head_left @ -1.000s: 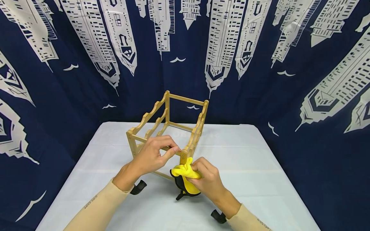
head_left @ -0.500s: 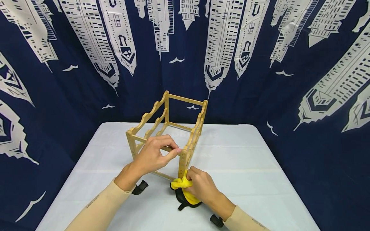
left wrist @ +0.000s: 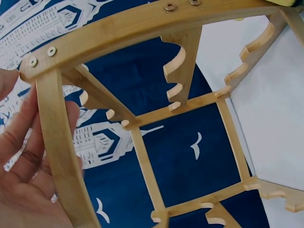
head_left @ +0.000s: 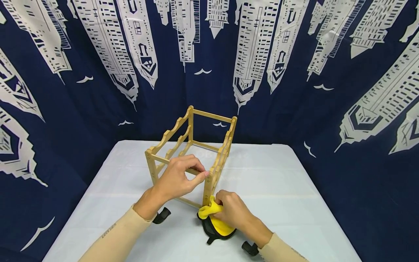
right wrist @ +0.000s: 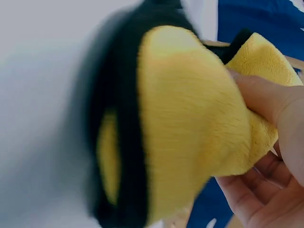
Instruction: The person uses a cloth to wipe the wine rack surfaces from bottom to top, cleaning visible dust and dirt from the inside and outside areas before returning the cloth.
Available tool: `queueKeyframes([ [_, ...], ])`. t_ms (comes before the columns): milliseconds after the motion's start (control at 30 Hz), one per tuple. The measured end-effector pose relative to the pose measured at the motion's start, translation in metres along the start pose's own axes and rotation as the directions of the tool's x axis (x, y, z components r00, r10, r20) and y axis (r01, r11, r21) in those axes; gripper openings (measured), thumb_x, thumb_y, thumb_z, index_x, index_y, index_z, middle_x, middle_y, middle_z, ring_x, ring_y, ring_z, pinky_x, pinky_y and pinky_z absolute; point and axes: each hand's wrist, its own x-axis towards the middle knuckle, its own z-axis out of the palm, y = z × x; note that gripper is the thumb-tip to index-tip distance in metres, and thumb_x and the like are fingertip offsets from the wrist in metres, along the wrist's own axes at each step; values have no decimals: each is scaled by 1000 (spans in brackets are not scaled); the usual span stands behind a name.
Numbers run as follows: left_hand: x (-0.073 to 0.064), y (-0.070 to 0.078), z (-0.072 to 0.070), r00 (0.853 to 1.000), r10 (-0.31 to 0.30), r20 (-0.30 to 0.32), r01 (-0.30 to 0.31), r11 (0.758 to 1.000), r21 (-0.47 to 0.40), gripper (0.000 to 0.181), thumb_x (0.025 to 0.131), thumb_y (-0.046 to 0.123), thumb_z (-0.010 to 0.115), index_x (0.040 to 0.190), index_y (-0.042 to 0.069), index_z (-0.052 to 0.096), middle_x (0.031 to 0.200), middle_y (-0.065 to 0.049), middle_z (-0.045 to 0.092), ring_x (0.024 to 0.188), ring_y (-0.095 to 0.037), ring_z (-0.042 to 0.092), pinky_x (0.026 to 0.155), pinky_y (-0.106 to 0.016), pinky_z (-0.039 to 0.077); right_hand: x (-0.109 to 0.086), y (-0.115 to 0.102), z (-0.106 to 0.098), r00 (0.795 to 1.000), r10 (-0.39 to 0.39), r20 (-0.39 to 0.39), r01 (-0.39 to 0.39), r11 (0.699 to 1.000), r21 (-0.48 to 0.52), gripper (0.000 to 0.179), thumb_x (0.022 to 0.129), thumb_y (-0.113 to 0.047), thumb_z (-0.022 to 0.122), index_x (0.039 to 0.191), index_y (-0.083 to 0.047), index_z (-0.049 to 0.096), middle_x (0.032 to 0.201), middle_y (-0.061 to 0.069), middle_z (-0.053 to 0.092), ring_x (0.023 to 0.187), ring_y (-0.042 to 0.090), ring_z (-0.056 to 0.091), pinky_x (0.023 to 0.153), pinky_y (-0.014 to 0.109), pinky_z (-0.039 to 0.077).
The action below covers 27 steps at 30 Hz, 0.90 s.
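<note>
A light wooden rack (head_left: 207,191) with scalloped rails stands on the table. At its near right top corner my left hand (head_left: 178,177) holds the front rail, the thumb by the post's top. In the left wrist view the fingers (left wrist: 28,152) of that hand pass behind the rail. My right hand (head_left: 235,211) pinches a yellow cloth (head_left: 222,227) with black edging, low against the same post. Close up in the right wrist view, the fluffy yellow cloth (right wrist: 190,114) bunches under the thumb and its black-trimmed end hangs loose, partly blurred.
A white-covered table (head_left: 275,193) carries the rack. Behind it hangs a navy curtain (head_left: 209,87) printed with white skylines. Black wrist-worn pieces show beside the left wrist (head_left: 162,215) and the right wrist (head_left: 250,248).
My right hand has slid down the near right post with the yellow cloth, from near its top to its foot. The left hand keeps its place on the rail.
</note>
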Motion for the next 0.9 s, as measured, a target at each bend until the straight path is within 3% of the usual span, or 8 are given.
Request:
queueKeyframes([
  [133,2,10,7,1000,-13,8,12,991,132,17,100,29,95,102,16,84,100,4,86,94,-13,85,93,-35,71,-1,0,-21,999,31,-7,-31,998,62,45,81,-9,109,82,-16,64,79,-10,58,71,-3,48,61,16,51],
  [233,4,16,14,1000,-21,0,20,966,259,29,95,36,99,106,13,86,102,0,89,96,-17,85,97,-41,69,-1,1,-36,999,45,-22,-43,996,72,42,81,-8,108,83,-16,67,81,-9,64,72,-5,52,62,17,54],
  [367,3,21,21,999,-16,-42,30,932,361,28,91,32,102,102,12,87,97,-1,89,91,-19,84,91,-44,68,-2,3,-54,998,60,-34,-57,995,79,41,82,-8,108,85,-17,68,85,-8,69,74,-5,58,66,18,59],
  [700,1,23,26,997,23,-71,6,926,377,21,91,25,99,95,10,84,90,-4,86,83,-20,81,84,-43,68,-12,19,-91,970,170,-172,-170,985,13,42,80,-10,109,88,-19,69,89,-9,72,82,6,68,73,23,62],
  [900,-2,21,23,997,49,-65,-23,934,355,21,92,24,98,96,8,85,91,-5,86,84,-20,82,80,-39,69,-20,32,-103,951,173,-255,-182,983,-13,40,79,-5,108,89,-16,71,93,-4,77,86,13,75,77,30,70],
])
